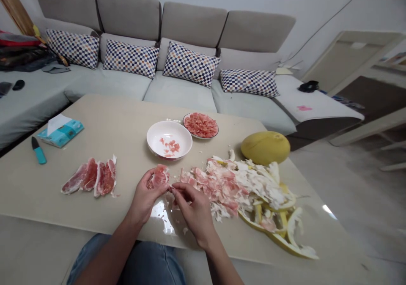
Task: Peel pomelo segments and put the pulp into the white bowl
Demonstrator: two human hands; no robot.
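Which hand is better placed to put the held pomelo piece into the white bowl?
Probably the left hand: it holds the pomelo piece close to the white bowl, whereas the right hand is nearer the membrane scraps.

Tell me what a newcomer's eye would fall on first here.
Likely the sprawling heap of scraps on the right side of the table, with a whole yellow fruit just behind it. Next, the pink segment in the left hand, in front of the white bowl.
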